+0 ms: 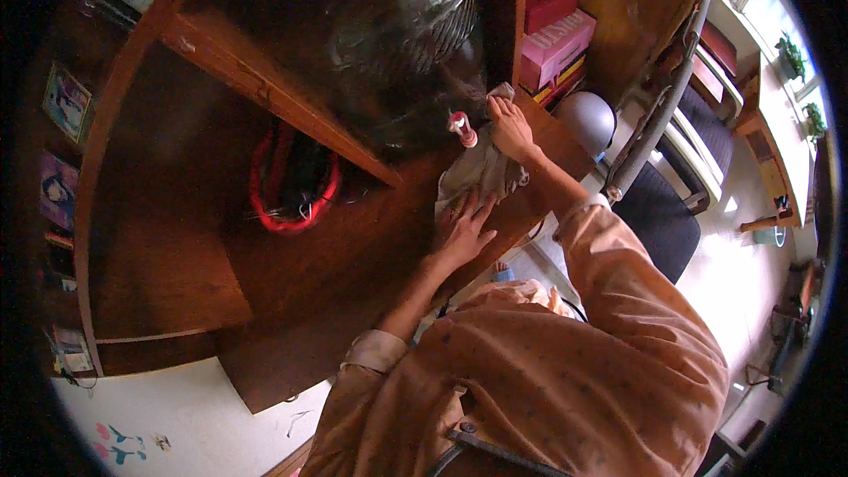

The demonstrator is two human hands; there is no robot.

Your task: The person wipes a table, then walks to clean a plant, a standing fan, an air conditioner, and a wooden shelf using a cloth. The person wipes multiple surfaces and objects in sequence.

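Observation:
A crumpled greyish cloth (467, 169) lies on the dark wooden cabinet surface (371, 238). My left hand (464, 232) rests on its near end with the fingers spread. At the far end, my right hand (510, 126) presses on the cloth, fingers extended; whether it grips a fold I cannot tell. A small bottle with a red and white top (462, 129) is beside the cloth, left of my right hand. Behind it stands a large dark, shiny plastic-looking object (404, 53).
A red loop-shaped object (295, 222) is in the left compartment, past a wooden divider (285, 99). Pink and red boxes (556, 46) are stacked at the right, near a silver-grey rounded object (586, 122). A black chair seat (656, 218) stands beyond my right arm.

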